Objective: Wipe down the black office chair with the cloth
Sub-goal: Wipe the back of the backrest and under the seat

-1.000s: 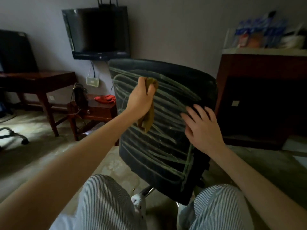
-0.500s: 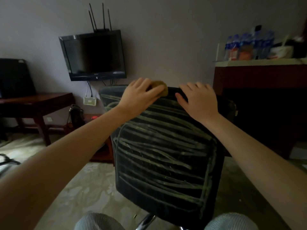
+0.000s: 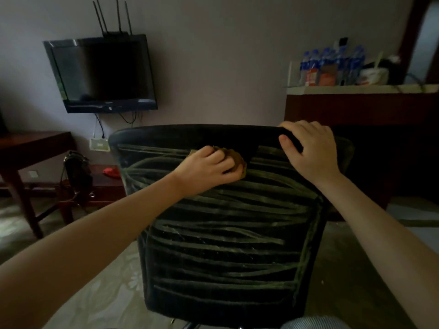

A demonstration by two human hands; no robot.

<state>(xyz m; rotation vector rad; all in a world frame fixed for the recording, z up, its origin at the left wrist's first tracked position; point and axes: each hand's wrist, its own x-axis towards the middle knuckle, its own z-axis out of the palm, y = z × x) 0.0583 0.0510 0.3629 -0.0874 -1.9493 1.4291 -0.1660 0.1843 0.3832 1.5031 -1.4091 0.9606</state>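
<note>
Light dim | far wall (image 3: 213,55) plain, grey-mauve | far left: black TV (image 3: 102,74) wall-mounted, antenna router (image 3: 114,33) on top | left: dark wooden table (image 3: 31,143), low stand (image 3: 104,184) beside it | far right: dark wood cabinet (image 3: 356,108), bottles (image 3: 332,62) on its pale top | floor (image 3: 107,293) pale, patterned

The floor (image 3: 102,295) is pale with a faint pattern. The black office chair (image 3: 225,245) stands on it at centre; only a chrome part of its base shows at the lower frame edge. A dark wooden bench (image 3: 35,143) stands on the floor at far left. Just beside it, a lower wooden stand (image 3: 107,186) carries a red item (image 3: 111,172). At right, a pale-topped bench (image 3: 356,89) carries a row of bottles (image 3: 332,62) and a white container (image 3: 374,76).
</note>
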